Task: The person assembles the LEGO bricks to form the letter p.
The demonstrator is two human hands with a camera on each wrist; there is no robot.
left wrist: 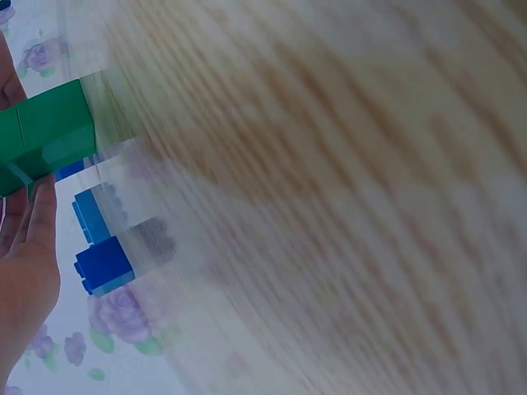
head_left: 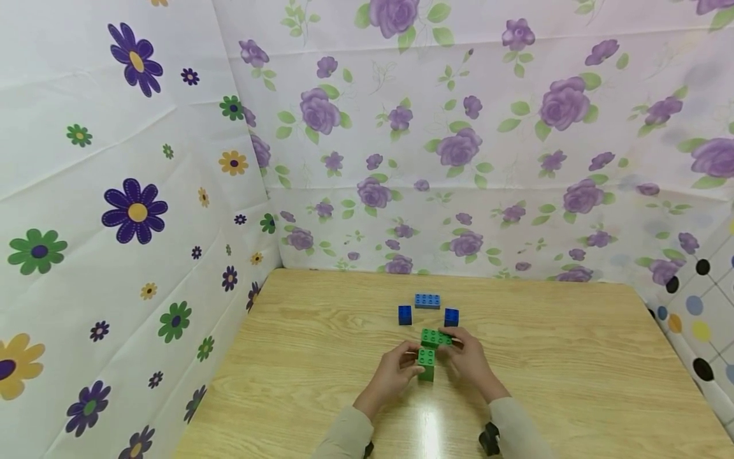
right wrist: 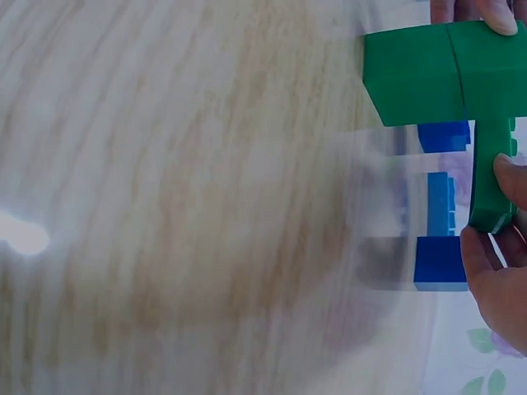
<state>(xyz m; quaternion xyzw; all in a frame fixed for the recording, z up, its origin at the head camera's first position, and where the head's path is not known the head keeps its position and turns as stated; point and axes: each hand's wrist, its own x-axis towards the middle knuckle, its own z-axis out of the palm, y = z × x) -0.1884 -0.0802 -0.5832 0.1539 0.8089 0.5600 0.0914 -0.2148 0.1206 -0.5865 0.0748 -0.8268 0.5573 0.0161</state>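
My left hand (head_left: pixel 394 370) grips a stack of two square green blocks (head_left: pixel 426 368) from its left side; the seam between the two shows in the right wrist view. With thumb and fingers, my right hand (head_left: pixel 471 362) pinches the right end of a longer green brick (head_left: pixel 430 341). That brick lies crosswise just behind the top of the stack, its studs upward, and overlaps it in the right wrist view (right wrist: pixel 492 173). Both green pieces are close over the wooden table (head_left: pixel 321 357). The palm sides of both hands are partly hidden.
Beyond the hands stand a dark blue block (head_left: pixel 404 315) on the left and another dark blue block (head_left: pixel 452 317) on the right, close to my right fingers. A lighter blue long brick (head_left: pixel 427 301) lies behind them. Flowered cloth (head_left: pixel 459 153) hangs along the table's back edge.
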